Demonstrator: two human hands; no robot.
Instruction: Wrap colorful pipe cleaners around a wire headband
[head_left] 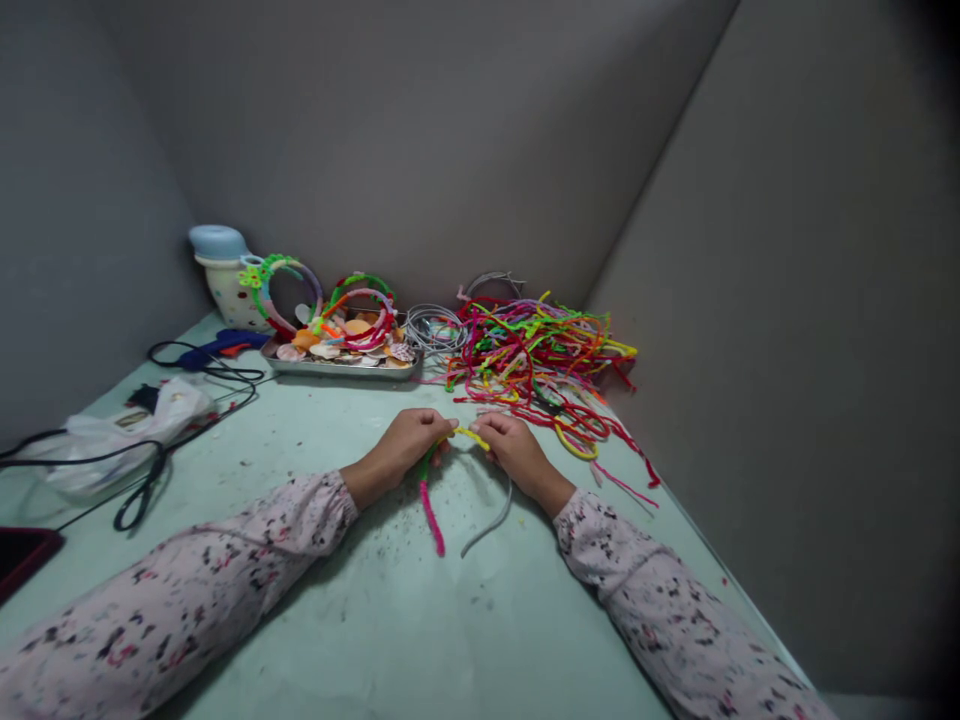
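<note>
Both hands are over the middle of the table, a short gap apart. My left hand [415, 438] is closed on a curved headband [430, 515], whose left end is covered in pink and green fuzzy pipe cleaner. At the top of the curve a yellow pipe cleaner [471, 436] spans the gap between the hands. The fingers of my right hand [516, 450] pinch its right part, near the headband. Below that hand the headband's bare grey end [491, 528] curves down. How the yellow strand sits under the fingertips is hidden.
Behind the hands lie a metal tray [345, 370] of shells with finished headbands [291, 295], coiled grey wire [435, 328] and a heap of pipe cleaners [532, 350]. At left are a white cup [229, 285], a blue glue gun [221, 347], black cables [154, 480] and a plastic bag [97, 450].
</note>
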